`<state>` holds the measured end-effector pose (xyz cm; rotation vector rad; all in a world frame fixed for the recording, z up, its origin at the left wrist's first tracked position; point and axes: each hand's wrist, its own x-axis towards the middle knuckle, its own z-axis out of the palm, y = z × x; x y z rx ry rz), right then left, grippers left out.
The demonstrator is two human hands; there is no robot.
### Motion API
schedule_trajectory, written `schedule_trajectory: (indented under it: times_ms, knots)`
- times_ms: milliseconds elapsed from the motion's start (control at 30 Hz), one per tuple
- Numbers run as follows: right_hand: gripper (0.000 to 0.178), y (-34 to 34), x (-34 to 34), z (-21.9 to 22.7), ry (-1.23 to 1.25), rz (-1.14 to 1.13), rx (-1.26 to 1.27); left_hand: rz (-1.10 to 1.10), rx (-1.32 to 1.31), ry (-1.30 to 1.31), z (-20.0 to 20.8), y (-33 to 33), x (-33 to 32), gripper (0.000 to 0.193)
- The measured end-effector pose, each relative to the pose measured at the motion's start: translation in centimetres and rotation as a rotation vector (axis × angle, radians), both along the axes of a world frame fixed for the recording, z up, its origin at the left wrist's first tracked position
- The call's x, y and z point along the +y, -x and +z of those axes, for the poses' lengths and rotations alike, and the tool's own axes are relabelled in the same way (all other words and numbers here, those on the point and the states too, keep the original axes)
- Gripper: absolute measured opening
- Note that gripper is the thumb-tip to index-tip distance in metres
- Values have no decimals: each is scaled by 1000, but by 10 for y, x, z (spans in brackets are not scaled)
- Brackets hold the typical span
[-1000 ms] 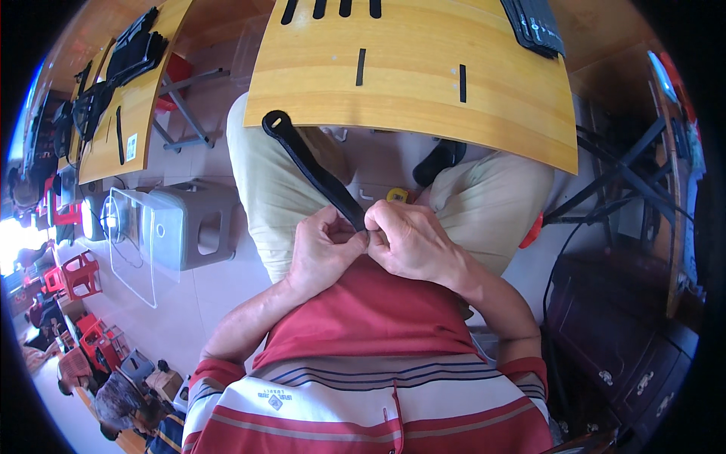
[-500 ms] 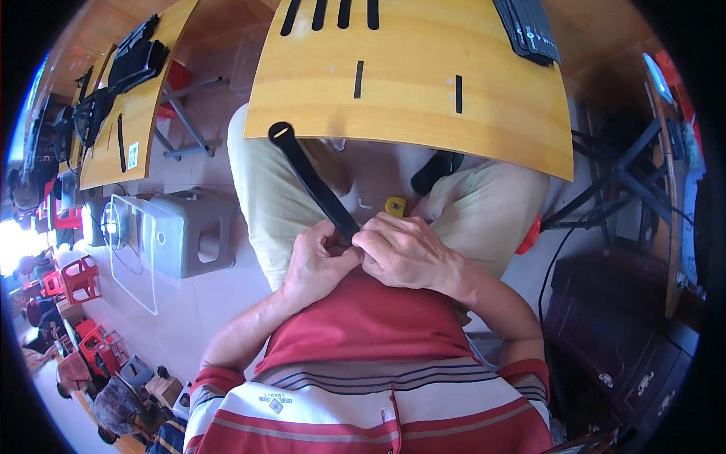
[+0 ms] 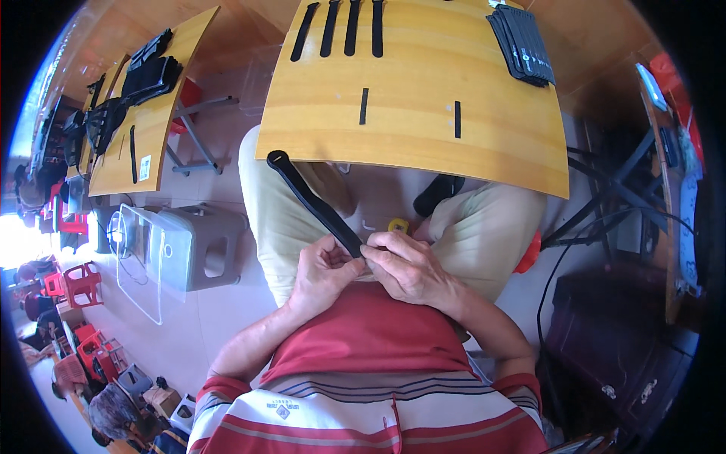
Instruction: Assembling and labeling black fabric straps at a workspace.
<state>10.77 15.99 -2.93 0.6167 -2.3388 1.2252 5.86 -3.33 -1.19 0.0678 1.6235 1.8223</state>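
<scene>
A long black strap (image 3: 306, 198) runs from my lap up and left to the near edge of the wooden table (image 3: 423, 144). My left hand (image 3: 321, 276) and my right hand (image 3: 404, 268) both pinch its lower end, close against my red shirt, fingertips meeting. The strap's far end is rounded and overlaps the table edge. On the table lie two short black strips (image 3: 364, 106), several long black straps (image 3: 339, 29) at the far side, and a stack of black straps (image 3: 522, 44) at the far right.
A grey plastic stool (image 3: 204, 246) and a clear plastic bin (image 3: 140, 257) stand to my left. A second wooden table (image 3: 147, 113) with black gear is farther left. A small yellow object (image 3: 398, 225) lies on the floor between my knees. Dark crates and cables sit at right.
My hands stay together on the strap's lower end; the strap's free end has swung a little farther up toward the table edge.
</scene>
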Motion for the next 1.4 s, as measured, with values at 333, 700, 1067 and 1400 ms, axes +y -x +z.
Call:
schedule_trajectory:
  times_ms: [333,700,1067,1400]
  knots:
    - [26,1,7,-13,217,118,-142,-51,4,11,0,-3,-2,18]
    - [19,-5,-2,-3,31,-20,-43,-51,71,80,-5,-5,2,18]
    - [13,-5,8,2,-171,155,-179,-215,291,389,7,-2,1,23]
    - [11,6,13,27,-439,246,-216,-320,365,280,9,11,-8,22]
